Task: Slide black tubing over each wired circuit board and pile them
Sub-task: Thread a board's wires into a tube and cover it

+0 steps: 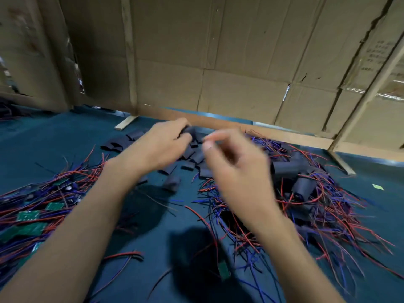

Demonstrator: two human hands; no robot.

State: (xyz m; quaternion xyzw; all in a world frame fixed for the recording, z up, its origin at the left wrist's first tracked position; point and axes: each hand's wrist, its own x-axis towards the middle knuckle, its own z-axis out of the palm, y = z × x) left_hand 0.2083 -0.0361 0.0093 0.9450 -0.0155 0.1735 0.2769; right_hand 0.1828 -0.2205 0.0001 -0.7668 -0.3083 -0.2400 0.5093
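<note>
At the near left, bare green circuit boards (28, 216) lie flat in a tangle of thin red, blue and black wires on the dark teal, felt-like table (65, 136). Farther back and toward the middle, short flattened pieces of matte black tubing (122, 143) are scattered loosely on the cloth. The left hand (161, 145) reaches into these, its fingers curled around 1 black tubing piece (190, 130) at the far edge of the scatter. Just right of it, the right hand (236, 162) hangs above the table, blurred, with thumb and forefinger drawn together; I cannot tell whether they pinch anything. Right of that hand sits a pile of sleeved boards (303, 184), dull black wrapped shapes with red and blue leads fanning outward. Creased brown cardboard panels (240, 62) on pale wooden strips stand along the far side.
</note>
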